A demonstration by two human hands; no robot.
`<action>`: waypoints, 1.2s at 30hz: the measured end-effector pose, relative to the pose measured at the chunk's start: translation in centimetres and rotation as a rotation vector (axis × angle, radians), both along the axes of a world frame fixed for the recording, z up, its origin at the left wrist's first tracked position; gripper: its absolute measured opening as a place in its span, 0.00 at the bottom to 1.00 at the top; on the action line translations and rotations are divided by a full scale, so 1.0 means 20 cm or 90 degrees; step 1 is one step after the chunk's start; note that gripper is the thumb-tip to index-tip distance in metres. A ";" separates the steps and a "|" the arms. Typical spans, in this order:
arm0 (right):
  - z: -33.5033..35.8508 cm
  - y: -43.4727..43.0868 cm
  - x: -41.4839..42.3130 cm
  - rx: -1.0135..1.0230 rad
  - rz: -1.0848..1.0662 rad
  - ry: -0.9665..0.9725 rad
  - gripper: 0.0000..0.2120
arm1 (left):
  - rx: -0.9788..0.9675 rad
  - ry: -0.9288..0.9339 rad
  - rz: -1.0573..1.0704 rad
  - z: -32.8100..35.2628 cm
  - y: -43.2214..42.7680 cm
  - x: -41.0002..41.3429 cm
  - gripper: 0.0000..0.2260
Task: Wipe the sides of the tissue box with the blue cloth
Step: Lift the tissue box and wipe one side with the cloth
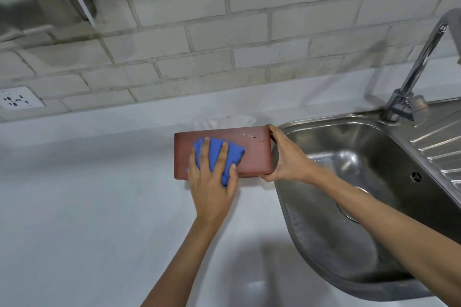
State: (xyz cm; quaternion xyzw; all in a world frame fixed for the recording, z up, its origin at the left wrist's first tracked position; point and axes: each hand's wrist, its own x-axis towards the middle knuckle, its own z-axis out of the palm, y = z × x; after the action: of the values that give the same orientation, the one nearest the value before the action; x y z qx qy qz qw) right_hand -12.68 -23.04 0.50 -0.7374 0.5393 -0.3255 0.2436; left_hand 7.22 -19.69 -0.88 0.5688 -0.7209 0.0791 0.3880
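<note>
A reddish-brown tissue box (254,154) is tipped on the white counter beside the sink, one broad side facing me, with a few droplets near its upper right. White tissue (224,121) sticks out behind it, toward the wall. My left hand (212,182) presses a bunched blue cloth (219,154) flat against the left half of that side, fingers spread over it. My right hand (287,157) grips the box's right end, thumb on top and fingers underneath.
A stainless steel sink (349,182) with a drainer lies right of the box, and a chrome tap (421,62) rises behind it. A tiled wall runs along the back with a power socket (17,101) at the left. White counter (87,207) spreads left and toward me.
</note>
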 end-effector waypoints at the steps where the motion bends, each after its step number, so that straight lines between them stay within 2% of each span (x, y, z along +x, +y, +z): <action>1: 0.00 0.00 0.00 0.004 0.004 -0.005 0.49 | 0.003 0.026 0.035 -0.01 0.00 0.03 0.19; 5: 0.01 0.00 0.01 0.009 0.005 -0.023 0.48 | 0.046 0.154 0.161 0.08 -0.09 -0.05 0.18; 9: 0.01 0.00 0.01 -0.002 -0.002 -0.018 0.49 | 0.042 0.095 0.100 0.09 -0.07 -0.22 0.18; 13: 0.00 -0.01 0.00 0.003 0.013 -0.020 0.49 | 0.022 0.028 0.038 -0.03 0.09 -0.11 0.19; 16: -0.01 -0.01 0.00 0.008 0.020 -0.023 0.46 | 0.004 0.109 0.131 -0.02 0.04 0.04 0.19; 19: -0.01 -0.02 0.00 0.006 0.028 -0.026 0.44 | 0.036 0.207 0.212 0.09 -0.10 0.00 0.17; 23: -0.02 -0.02 0.01 -0.008 0.017 -0.025 0.49 | 0.046 0.118 0.120 0.13 -0.09 -0.24 0.18; 27: -0.03 -0.02 0.00 -0.007 0.018 -0.032 0.50 | 0.026 0.033 0.042 0.03 0.04 -0.22 0.19; 30: -0.03 -0.01 0.00 -0.014 0.023 -0.033 0.47 | 0.034 0.090 0.099 0.04 0.04 -0.17 0.17; 33: -0.03 -0.01 0.01 -0.017 0.020 -0.019 0.50 | 0.057 0.161 0.141 0.12 -0.05 -0.28 0.17; 36: -0.03 -0.01 0.00 -0.008 0.014 -0.030 0.51 | 0.045 0.093 0.066 0.13 -0.01 -0.40 0.17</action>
State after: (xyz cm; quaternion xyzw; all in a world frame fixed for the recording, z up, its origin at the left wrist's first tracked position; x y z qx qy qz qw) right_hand -12.65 -23.33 -0.13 -0.7368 0.5235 -0.3433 0.2554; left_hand -0.88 -19.94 1.63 0.6227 -0.6626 0.0317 0.4150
